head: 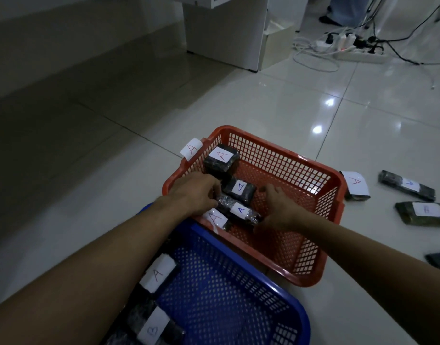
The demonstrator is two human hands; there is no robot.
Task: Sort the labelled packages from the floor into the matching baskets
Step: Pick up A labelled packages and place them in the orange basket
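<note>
A red basket tagged "A" stands on the floor, with a blue basket in front of it. Inside the red basket lie several black packages with white "A" labels. Both hands are inside it on a long black package: my left hand grips its left end and my right hand its right end. Another package sits in the far left corner and one lies between my hands. The blue basket holds packages along its left side, partly hidden by my left arm.
More labelled black packages lie on the tiled floor to the right of the red basket: one marked "A", two others, and one at the frame edge. Power strips and cables sit at the back right beside a white cabinet.
</note>
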